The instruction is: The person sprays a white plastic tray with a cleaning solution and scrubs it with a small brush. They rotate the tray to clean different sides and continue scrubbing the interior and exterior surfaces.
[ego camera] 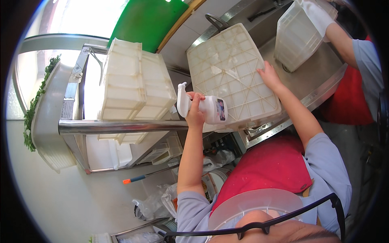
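Observation:
My left hand [195, 113] grips a white plastic spray bottle [209, 111] by its neck, below the trigger head. The bottle is tilted sideways, and its label bears writing. Behind it a white plastic crate [223, 66] shows its ribbed underside at the edge of the stainless steel sink [308, 79]. My right hand [270, 76] has hold of that crate's right edge; some of its fingers are hidden. Small paler patches mark the ribbed base.
To the right, a co-worker's white-gloved hand [316, 16] is on a translucent bin [299, 39] in the sink. Stacked white crates [133, 82] stand on a steel rack [121, 126] at left. A faucet [216, 21] rises behind my crate. Below, a blue-and-orange handle [133, 179] sticks out.

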### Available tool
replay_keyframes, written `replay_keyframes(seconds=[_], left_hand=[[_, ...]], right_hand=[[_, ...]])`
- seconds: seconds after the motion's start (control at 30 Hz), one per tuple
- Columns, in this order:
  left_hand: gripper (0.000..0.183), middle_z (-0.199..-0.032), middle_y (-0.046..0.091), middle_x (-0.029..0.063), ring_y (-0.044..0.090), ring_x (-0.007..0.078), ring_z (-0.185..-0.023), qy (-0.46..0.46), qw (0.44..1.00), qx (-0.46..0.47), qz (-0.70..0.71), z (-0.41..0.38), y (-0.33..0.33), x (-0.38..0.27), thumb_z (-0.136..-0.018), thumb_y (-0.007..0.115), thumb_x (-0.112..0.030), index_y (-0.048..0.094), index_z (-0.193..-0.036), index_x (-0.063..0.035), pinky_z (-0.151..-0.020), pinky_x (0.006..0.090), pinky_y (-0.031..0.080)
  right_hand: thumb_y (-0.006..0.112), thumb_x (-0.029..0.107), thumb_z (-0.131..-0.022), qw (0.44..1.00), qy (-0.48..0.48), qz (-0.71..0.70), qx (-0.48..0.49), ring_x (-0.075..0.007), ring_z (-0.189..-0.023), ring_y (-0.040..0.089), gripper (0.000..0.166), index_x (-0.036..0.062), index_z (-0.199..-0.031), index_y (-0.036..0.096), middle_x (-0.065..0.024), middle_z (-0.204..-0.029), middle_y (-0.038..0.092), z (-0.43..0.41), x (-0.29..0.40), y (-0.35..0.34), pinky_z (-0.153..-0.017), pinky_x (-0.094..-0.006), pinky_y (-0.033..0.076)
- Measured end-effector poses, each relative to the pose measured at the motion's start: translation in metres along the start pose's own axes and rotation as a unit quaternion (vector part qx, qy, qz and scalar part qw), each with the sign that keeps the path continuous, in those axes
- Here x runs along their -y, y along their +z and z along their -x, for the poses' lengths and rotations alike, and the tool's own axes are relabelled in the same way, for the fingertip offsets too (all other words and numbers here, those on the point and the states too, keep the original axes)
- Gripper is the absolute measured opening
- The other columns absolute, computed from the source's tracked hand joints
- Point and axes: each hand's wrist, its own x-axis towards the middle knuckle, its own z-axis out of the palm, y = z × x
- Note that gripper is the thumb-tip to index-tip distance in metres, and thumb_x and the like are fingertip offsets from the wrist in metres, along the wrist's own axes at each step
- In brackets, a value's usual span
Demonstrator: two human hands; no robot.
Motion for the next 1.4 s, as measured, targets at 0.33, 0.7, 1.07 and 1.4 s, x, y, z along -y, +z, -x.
replay_keyframes(seconds=[0.33, 0.7, 1.07, 1.4], left_hand=[[0.011, -0.09, 0.06, 0.0061, 0.06, 0.0178, -0.079, -0.035, 0.999, 0.031, -0.005, -0.002, 0.016, 0.004, -0.089, 0.062, -0.002, 0.055, -0.097, -0.003, -0.08, 0.0359, 0.05], [0.012, -0.078, 0.057, 0.0047, 0.059, 0.0176, -0.074, -0.121, 0.992, 0.033, -0.006, -0.017, 0.035, -0.001, -0.088, 0.064, -0.007, 0.055, -0.095, -0.0039, -0.076, 0.035, 0.047], [0.011, -0.077, 0.059, 0.0053, 0.06, 0.0172, -0.07, -0.152, 0.988, -0.003, -0.036, -0.009, 0.025, -0.008, -0.087, 0.065, -0.008, 0.057, -0.094, -0.0038, -0.07, 0.0327, 0.046], [0.013, -0.071, 0.057, 0.0064, 0.06, 0.0184, -0.066, -0.144, 0.98, -0.134, -0.02, -0.011, 0.024, -0.008, -0.089, 0.064, -0.014, 0.055, -0.092, -0.0051, -0.065, 0.0338, 0.047]], right_hand=[[0.067, 0.026, -0.088, 0.999, 0.036, -0.004, 0.015, -0.0474, -0.102, 0.057, 0.042, -0.004, -0.111, 0.05, -0.0305, -0.11, 0.059, -0.002, -0.002, 0.003, -0.088, -0.0507, 0.048], [0.067, 0.027, -0.088, 0.999, 0.05, -0.003, 0.004, -0.047, -0.104, 0.056, 0.042, -0.0032, -0.112, 0.05, -0.0302, -0.112, 0.058, 0.0, 0.001, 0.004, -0.089, -0.0512, 0.047], [0.067, 0.027, -0.088, 0.998, 0.056, -0.005, 0.031, -0.0472, -0.103, 0.056, 0.041, -0.0028, -0.111, 0.049, -0.0289, -0.111, 0.058, -0.002, 0.003, 0.002, -0.088, -0.0523, 0.046], [0.067, 0.027, -0.088, 0.998, 0.056, 0.006, 0.028, -0.0473, -0.101, 0.058, 0.042, -0.0041, -0.111, 0.049, -0.0297, -0.109, 0.06, -0.001, 0.005, 0.0, -0.087, -0.0515, 0.048]])
